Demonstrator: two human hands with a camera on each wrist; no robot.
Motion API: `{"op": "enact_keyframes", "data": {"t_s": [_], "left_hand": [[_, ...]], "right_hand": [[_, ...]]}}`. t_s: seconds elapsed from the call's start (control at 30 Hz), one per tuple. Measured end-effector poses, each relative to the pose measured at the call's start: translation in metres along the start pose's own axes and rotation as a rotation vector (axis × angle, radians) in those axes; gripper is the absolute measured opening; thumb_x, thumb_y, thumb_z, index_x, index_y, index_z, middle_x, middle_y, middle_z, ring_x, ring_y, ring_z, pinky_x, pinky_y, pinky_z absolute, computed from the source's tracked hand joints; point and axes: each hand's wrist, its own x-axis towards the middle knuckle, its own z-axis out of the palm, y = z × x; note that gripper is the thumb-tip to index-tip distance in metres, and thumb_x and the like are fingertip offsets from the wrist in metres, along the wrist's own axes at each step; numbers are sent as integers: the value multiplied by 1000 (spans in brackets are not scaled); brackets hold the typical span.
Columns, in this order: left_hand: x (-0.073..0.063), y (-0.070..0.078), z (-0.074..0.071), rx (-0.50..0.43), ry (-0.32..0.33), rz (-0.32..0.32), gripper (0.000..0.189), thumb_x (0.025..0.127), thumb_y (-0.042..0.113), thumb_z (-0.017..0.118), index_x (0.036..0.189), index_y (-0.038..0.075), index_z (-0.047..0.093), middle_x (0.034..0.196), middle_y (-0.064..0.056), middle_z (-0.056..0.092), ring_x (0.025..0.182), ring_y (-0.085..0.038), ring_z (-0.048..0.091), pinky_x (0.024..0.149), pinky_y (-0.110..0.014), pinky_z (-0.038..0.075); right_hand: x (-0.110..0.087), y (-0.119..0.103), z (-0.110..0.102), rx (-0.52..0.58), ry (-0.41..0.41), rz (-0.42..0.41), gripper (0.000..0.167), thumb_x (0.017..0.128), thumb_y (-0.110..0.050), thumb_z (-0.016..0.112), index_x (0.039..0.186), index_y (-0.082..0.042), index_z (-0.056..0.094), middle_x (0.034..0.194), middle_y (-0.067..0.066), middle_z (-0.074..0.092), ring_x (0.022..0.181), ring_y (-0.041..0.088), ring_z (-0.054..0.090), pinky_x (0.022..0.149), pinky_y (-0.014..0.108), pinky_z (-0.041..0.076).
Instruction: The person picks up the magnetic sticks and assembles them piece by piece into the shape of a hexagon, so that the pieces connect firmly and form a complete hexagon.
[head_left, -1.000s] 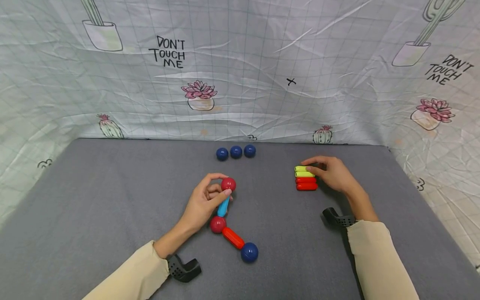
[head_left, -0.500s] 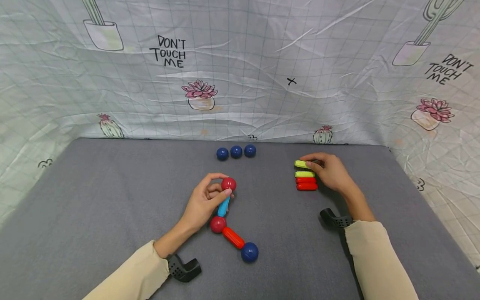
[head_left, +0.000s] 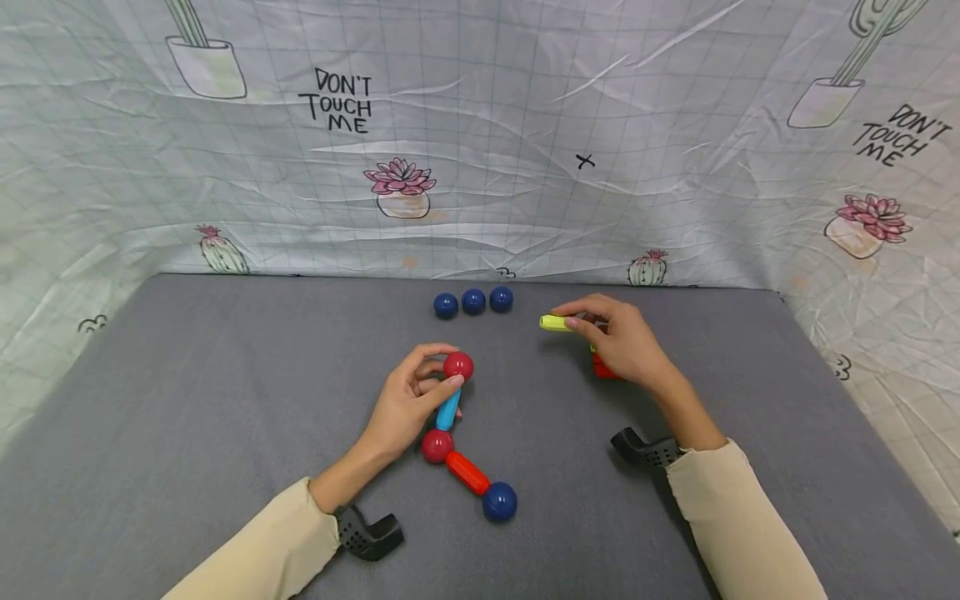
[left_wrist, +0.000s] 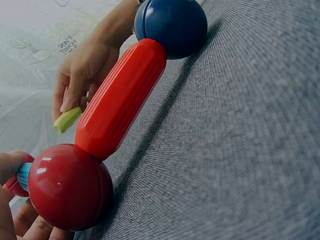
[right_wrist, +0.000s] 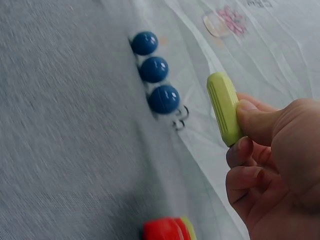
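Observation:
My left hand (head_left: 405, 406) pinches a red ball (head_left: 458, 365) between thumb and index finger. That ball tops a joined chain: a blue rod (head_left: 448, 410), a second red ball (head_left: 438, 447), a red rod (head_left: 468, 473) and a dark blue ball (head_left: 499, 502) lying toward the front. Above the table, my right hand (head_left: 626, 340) pinches a yellow-green rod (right_wrist: 225, 109) by one end, its other end pointing left. Under the right hand, red rods (head_left: 604, 367) and another yellow-green rod lie on the table, partly hidden.
Three loose dark blue balls (head_left: 473, 301) stand in a row near the back edge of the grey table (head_left: 247, 383). Behind them hangs a pale printed cloth (head_left: 495, 125). A black wrist mount (head_left: 367, 533) sits on each forearm.
My right hand has drawn the yellow-green rod off the end of the row of rods, lifted it and carried it left. The left hand and the chain stay practically still.

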Motion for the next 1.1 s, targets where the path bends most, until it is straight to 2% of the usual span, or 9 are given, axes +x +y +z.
{"op": "enact_keyframes", "data": {"t_s": [0.2,0.53,0.97,1.1], "left_hand": [[1,0,0,30,-12,12,41,94,3,60,132,-5,45,104,-29,57,60,-38,62,56,-30,51],[0,1,-1,50,-12,-15,41,94,6,61,131,-3,46,103,-30,58,62,-35,64,58,-31,53],[0,1,-1,30,-34,-1,39,94,4,60,130,-4,47,102,-33,58,62,-33,64,58,-32,53],[0,1,-1,31,-38,8,38,94,4,60,129,-5,47,102,-33,58,63,-31,65,57,-28,51]], "right_hand": [[1,-10,12,10,-22,-51,19,95,-16,61,110,-19,71,105,-4,64,78,14,53,65,32,44],[-1,-32,36,91,-63,-132,18,93,-15,63,109,-20,72,102,-9,64,78,12,53,64,30,45],[-5,-44,55,115,-153,-130,20,93,-15,64,109,-23,72,100,-11,62,79,11,54,66,31,47],[-5,-46,57,129,-171,-121,19,93,-17,63,109,-24,71,100,-11,62,79,12,53,66,31,47]]}}
